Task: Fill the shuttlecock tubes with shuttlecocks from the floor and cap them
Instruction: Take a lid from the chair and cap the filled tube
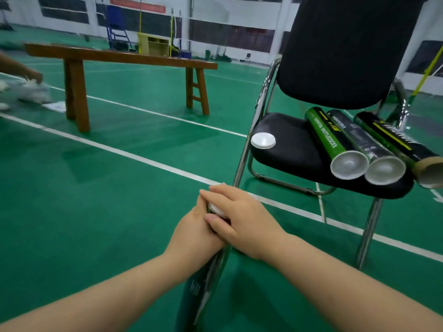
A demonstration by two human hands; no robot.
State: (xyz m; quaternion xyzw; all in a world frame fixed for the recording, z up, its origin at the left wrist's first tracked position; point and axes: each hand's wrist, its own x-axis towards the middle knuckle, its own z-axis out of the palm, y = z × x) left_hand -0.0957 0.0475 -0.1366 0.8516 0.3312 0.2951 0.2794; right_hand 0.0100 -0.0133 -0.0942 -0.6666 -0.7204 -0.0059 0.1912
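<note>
Down in the middle of the court, right in front of the chair (pixel 287 149), this person has both hands bunched around the top of a dark tube (pixel 206 279) that slants up from the green floor (pixel 119 188) between their forearms. The left hand (pixel 191 233) is wrapped round the tube just under its top end. The right hand (pixel 242 219) sits over the white cap (pixel 215 208) on that end, fingers bent across it and onto the left hand's fingers, thumb tucked in on the near side. Only a sliver of the cap shows between the two hands, so I honestly can't tell if it's fully seated. On the black chair seat there are three more tubes lying side by side, ends pointing our way: a green tube (pixel 328 137) and a black tube (pixel 357 140) next to it, both with white caps on, touching each other, then a third tube (pixel 395 142) at the far right whose near end is open cardboard. A loose cap (pixel 263 140) sits on the front left corner of the seat, apart from the tubes. Further back there's a wooden bench (pixel 119 57), and at the far left someone else's arm (pixel 36 76) is reaching down to a blurry white pile (pixel 36 92) on the floor, too smeared to make out properly.
</note>
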